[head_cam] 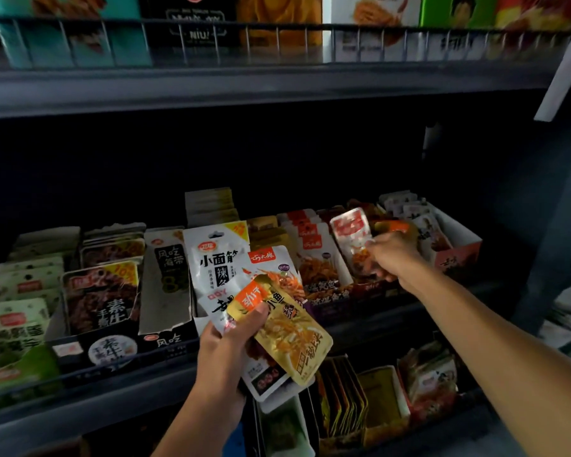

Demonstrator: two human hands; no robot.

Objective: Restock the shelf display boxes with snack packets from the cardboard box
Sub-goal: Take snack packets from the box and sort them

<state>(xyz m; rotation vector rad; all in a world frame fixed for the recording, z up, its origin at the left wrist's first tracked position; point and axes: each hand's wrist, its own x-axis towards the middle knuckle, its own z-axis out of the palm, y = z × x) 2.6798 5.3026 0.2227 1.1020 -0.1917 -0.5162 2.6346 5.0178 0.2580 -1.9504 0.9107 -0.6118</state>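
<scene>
Gold foil catches the light on the front packet of a small fan of snack packets that the left hand grips in front of the middle shelf. The thumb lies curled across the orange corner of the gold packet, and the fingers wrap behind the fan, which also holds a white packet with an orange label and a white packet with dark print low down.

The right hand reaches in over the right end of the same shelf and pinches a clear packet with a red top between thumb and fingertips. That packet stands tilted above the display boxes there, between a box of orange-topped packets and a white-walled box at the shelf's right end. Whether it touches the packets below cannot be told.

Along the front edge of the middle shelf stand more display boxes: one of white packets with black characters just behind the left hand, a grey box of seaweed packets, a dark box with a brown-pictured packet, and green-and-white packets at the left end. The upper shelf carries large boxes behind a wire rail. Under the left hand, the lower shelf holds gold packets standing on edge. The cardboard box is out of view.
</scene>
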